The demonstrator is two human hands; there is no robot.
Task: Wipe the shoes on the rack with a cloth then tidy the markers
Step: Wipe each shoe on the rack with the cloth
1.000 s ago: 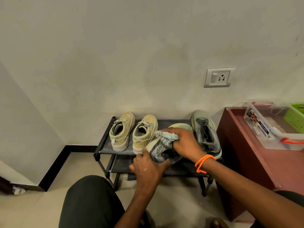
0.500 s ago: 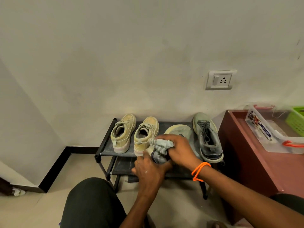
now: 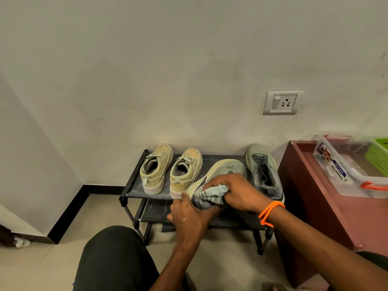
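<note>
Head view: grey shoe [image 3: 218,173] tilted on its side at the rack's [image 3: 134,185] front edge, left hand [image 3: 189,215] gripping its heel, fingers curled under. Right hand [image 3: 237,192] fingers pinch a bunched cloth [image 3: 212,195] against it. Two tan shoes [image 3: 170,169] stand toward the left edge, another grey shoe [image 3: 264,171] at the right.

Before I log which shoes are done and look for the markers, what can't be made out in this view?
Head view only:
- Grey shoe being wiped: heel end covered by left hand, right hand and cloth.
- Lower shelf of the rack: mostly hidden behind both hands, in shadow.
- Clear box: label too small to read; no markers discernible.
- Green basket: cut off by the right edge.
</note>
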